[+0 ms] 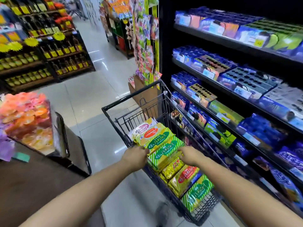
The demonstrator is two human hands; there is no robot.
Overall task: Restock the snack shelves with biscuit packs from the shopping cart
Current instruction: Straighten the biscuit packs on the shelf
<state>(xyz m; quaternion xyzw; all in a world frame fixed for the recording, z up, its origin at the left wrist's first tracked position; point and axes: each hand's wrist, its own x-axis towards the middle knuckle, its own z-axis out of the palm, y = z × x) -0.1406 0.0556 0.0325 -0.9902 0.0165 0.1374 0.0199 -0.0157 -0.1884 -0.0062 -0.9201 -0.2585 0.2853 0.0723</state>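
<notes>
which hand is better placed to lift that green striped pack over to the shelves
Right, probably. Both hands grip the pack, but the right hand is on the side nearest the shelves; the left hand would have to reach across the cart.

We have a single wide-angle view, worn on the head and tilted forward and down. It looks along the shopping cart (131, 96), which sits close beneath us at centre. The snack shelves (213, 37) run near on the cart's right, and the aisle floor (101, 89) stretches away to the cart's left and beyond it.
</notes>
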